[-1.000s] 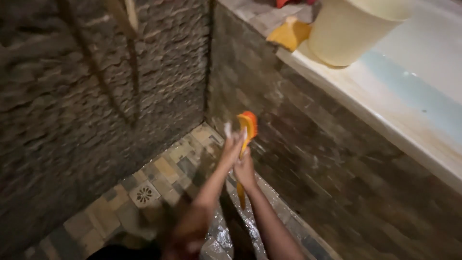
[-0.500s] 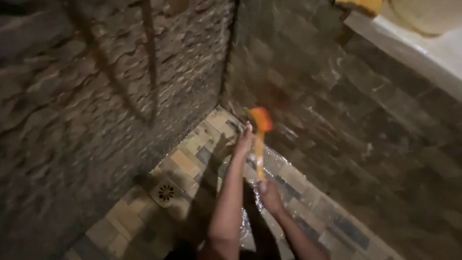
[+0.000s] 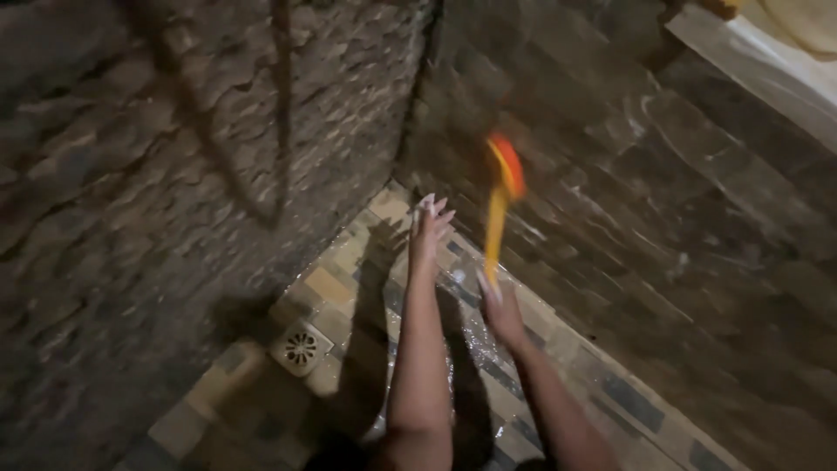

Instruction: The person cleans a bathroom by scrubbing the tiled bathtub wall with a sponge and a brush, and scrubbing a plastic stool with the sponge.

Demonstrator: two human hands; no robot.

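place: bathroom | stone-tile walls (image 3: 174, 218); floor drain (image 3: 301, 348); wet tiled floor (image 3: 349, 279)

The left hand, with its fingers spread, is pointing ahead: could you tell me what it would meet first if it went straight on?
Probably the corner where the two dark stone walls meet. The left hand holds nothing; the brush lies to its right. Depth is unclear.

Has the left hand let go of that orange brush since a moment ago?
Yes. The left hand is off the orange brush, open beside it near the wall corner; the right hand holds the handle.

My orange brush (image 3: 503, 205) is smeared by motion blur; my right hand (image 3: 501, 310) hides its handle end, and the pale bucket (image 3: 798, 22) is cut off.
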